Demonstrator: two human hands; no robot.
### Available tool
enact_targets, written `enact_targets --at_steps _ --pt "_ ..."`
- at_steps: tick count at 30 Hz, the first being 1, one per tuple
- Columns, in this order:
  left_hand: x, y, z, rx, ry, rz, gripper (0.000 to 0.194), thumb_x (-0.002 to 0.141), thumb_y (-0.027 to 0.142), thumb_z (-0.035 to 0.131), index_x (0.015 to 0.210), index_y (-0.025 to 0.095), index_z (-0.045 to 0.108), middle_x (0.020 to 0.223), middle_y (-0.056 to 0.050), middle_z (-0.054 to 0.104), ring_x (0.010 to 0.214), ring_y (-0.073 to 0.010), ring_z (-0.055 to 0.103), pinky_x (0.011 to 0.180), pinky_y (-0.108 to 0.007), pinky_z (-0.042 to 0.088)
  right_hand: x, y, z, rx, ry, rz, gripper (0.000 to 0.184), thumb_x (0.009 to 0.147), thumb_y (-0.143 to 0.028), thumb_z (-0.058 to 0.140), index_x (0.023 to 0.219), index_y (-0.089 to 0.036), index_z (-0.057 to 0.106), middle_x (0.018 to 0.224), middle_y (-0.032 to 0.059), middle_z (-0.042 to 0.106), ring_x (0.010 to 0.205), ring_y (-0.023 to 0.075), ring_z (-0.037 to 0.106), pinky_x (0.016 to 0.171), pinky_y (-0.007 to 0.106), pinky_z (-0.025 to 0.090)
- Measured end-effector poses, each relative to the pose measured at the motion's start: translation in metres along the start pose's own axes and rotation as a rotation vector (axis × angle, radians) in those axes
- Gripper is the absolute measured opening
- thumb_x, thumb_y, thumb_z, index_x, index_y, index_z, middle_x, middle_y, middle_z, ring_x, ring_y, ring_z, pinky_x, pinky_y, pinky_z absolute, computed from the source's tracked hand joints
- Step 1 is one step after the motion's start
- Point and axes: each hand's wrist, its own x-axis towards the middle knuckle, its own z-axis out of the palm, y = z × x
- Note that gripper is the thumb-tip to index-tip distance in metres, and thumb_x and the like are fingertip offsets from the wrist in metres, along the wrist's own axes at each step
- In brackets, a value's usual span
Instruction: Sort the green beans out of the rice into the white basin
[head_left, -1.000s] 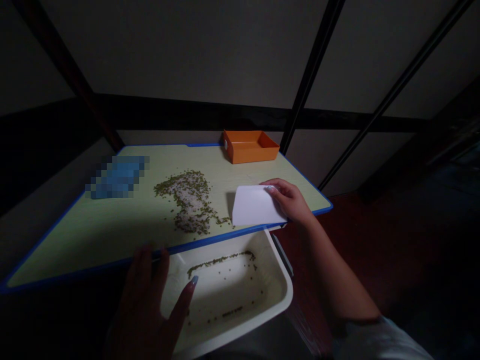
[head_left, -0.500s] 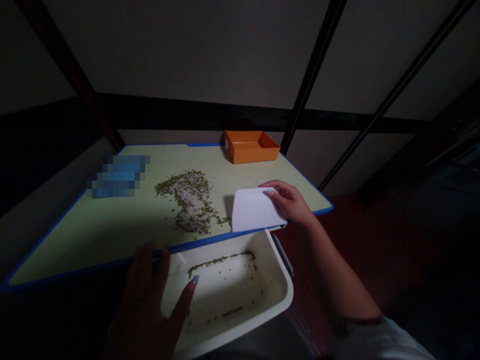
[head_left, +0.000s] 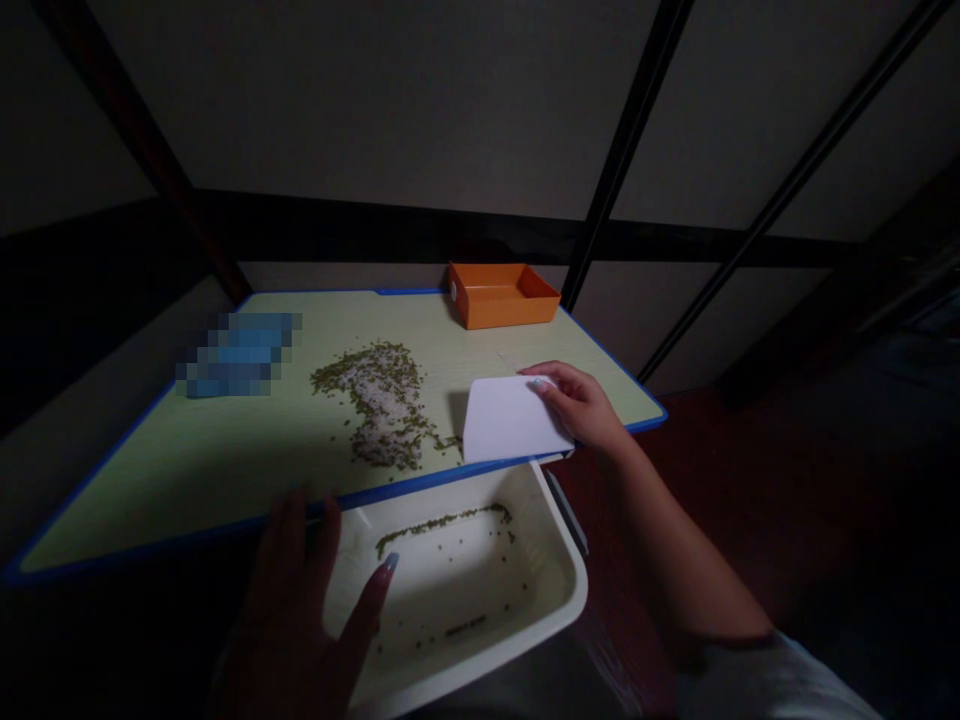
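My right hand (head_left: 574, 400) is closed on a flat white scraper (head_left: 510, 422), thumb on its near face. The scraper stands tilted on the table at the front edge. Left of it lies a spread pile of green beans mixed with white grains (head_left: 382, 405), with a thin trail of beans reaching toward the scraper. Under the table's front edge is a white plastic tub (head_left: 457, 660) with some green beans along its bottom. My left hand (head_left: 300, 600) is at the tub's left side, fingers apart, thumb over the inside; the dark hides whether it touches the rim.
The pale table (head_left: 210, 460) has a blue edge. An orange open box (head_left: 510, 310) stands at its back right. A blurred-out blue object (head_left: 244, 355) lies at the left. Behind the table rises a panelled wall (head_left: 390, 110).
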Motion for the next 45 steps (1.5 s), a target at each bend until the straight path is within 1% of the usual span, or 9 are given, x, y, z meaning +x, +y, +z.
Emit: enact_targets --at_steps 18,22,27,30,33,36,38,40,45 --pt "0.001 0.01 -0.005 -0.047 -0.006 -0.063 0.066 0.092 0.055 0.034 0.147 0.017 0.041 0.168 -0.011 0.014 0.155 -0.0276 0.012 0.121 -0.053 0.027 0.0 -0.005 0.016 0.017 0.05 -0.011 0.029 0.082 -0.048 0.07 0.094 -0.022 0.075 0.1 0.0058 0.077 0.089 0.0196 0.067 0.083 0.036 0.051" --pt "0.001 0.007 -0.003 -0.031 -0.044 -0.075 0.068 0.091 0.055 0.037 0.149 0.019 0.036 0.169 -0.01 0.009 0.155 -0.0277 0.01 0.122 -0.054 0.025 -0.003 0.0 0.015 0.067 0.153 -0.001 0.025 0.082 -0.045 0.071 0.092 -0.022 0.075 0.097 0.0052 0.077 0.085 0.0188 0.066 0.079 0.034 0.049" --pt "0.0 0.008 -0.003 -0.01 -0.034 -0.049 0.068 0.091 0.053 0.038 0.152 0.024 0.03 0.17 -0.006 0.006 0.156 -0.0245 0.007 0.125 -0.051 0.017 -0.004 0.002 0.012 0.105 0.418 0.001 0.023 0.082 -0.041 0.071 0.092 -0.021 0.073 0.093 0.0053 0.075 0.079 0.0181 0.064 0.072 0.032 0.048" --pt "-0.001 0.009 -0.002 -0.017 -0.008 -0.047 0.067 0.091 0.051 0.038 0.152 0.025 0.028 0.17 -0.005 0.005 0.155 -0.0236 0.008 0.124 -0.05 0.019 -0.008 -0.003 0.014 0.045 0.438 -0.02 0.022 0.084 -0.041 0.068 0.092 -0.02 0.072 0.097 0.0072 0.075 0.084 0.02 0.065 0.074 0.033 0.049" --pt "-0.002 0.008 0.0 -0.037 0.008 -0.054 0.066 0.09 0.051 0.038 0.151 0.025 0.031 0.17 -0.005 0.008 0.155 -0.0248 0.012 0.122 -0.051 0.025 -0.026 -0.011 0.017 -0.047 0.46 -0.053 0.021 0.087 -0.04 0.066 0.098 -0.022 0.07 0.097 0.0071 0.074 0.081 0.0197 0.066 0.068 0.032 0.051" --pt "-0.002 0.008 0.001 -0.034 0.038 -0.024 0.067 0.091 0.05 0.039 0.152 0.027 0.028 0.17 -0.005 0.009 0.155 -0.0257 0.013 0.121 -0.052 0.028 -0.056 -0.019 0.017 -0.219 0.542 -0.224 0.01 0.088 -0.033 0.066 0.088 -0.024 0.065 0.078 0.0025 0.07 0.067 0.0173 0.065 0.058 0.027 0.05" --pt "-0.002 0.008 0.002 -0.014 0.069 0.011 0.068 0.091 0.048 0.04 0.154 0.027 0.023 0.17 -0.006 0.009 0.155 -0.026 0.013 0.121 -0.053 0.026 -0.077 -0.026 0.016 -0.349 0.507 -0.358 0.001 0.089 -0.025 0.065 0.089 -0.026 0.065 0.076 0.0023 0.071 0.066 0.0175 0.067 0.056 0.027 0.052" --pt "-0.002 0.01 0.002 0.005 0.084 0.027 0.068 0.092 0.047 0.041 0.155 0.027 0.021 0.17 -0.007 0.009 0.155 -0.0265 0.013 0.122 -0.054 0.025 -0.091 -0.036 0.017 -0.423 0.429 -0.506 0.011 0.089 -0.019 0.062 0.096 -0.027 0.065 0.085 0.005 0.076 0.081 0.0221 0.074 0.07 0.033 0.059" --pt "-0.002 0.011 0.003 0.019 0.071 0.015 0.069 0.093 0.044 0.042 0.155 0.028 0.018 0.17 -0.007 0.007 0.155 -0.0271 0.012 0.121 -0.055 0.027 -0.096 -0.061 0.028 -0.589 0.061 -0.782 0.023 0.096 -0.02 0.052 0.115 -0.026 0.064 0.082 0.0059 0.08 0.078 0.0209 0.078 0.076 0.034 0.063"
